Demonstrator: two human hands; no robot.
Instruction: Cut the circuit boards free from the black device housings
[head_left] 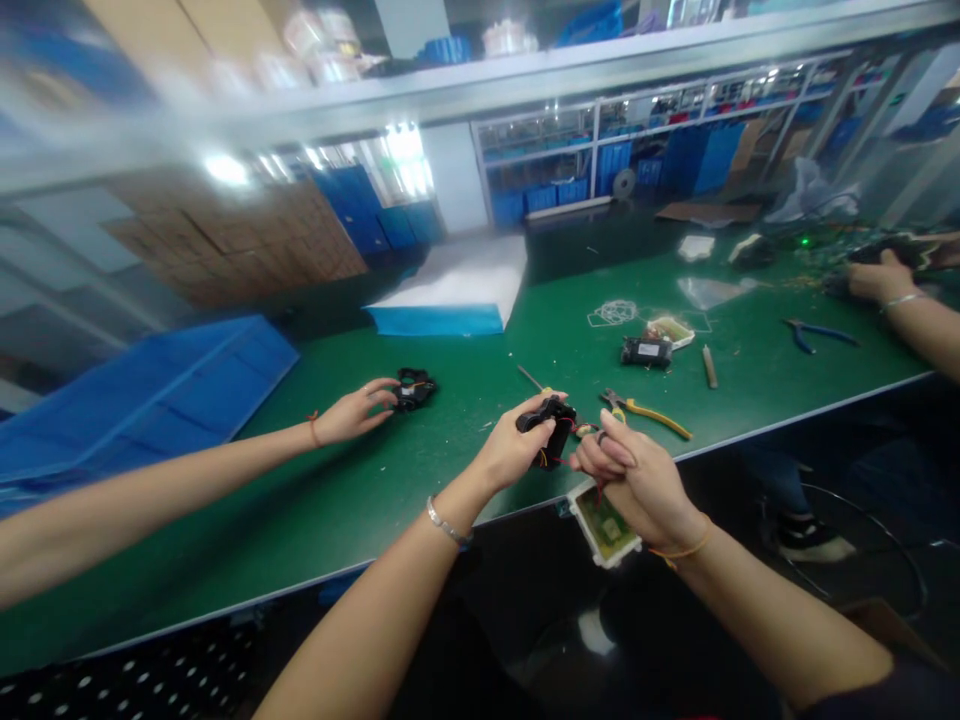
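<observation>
My left hand is wrapped round a black plastic housing, its thumb pressed into the open side. Red and yellow wires run from the housing toward my right hand, whose fingers are closed on them. Below that fist, past the table edge, hangs a circuit board in a white frame. Behind the housing lies a screwdriver, partly hidden. Yellow-handled pliers rest just beyond my right hand.
At left, another person's hand touches a second black housing. A blue bin and a white-and-blue stack stand behind. Rightward are a black module, blue pliers and another co-worker's hand.
</observation>
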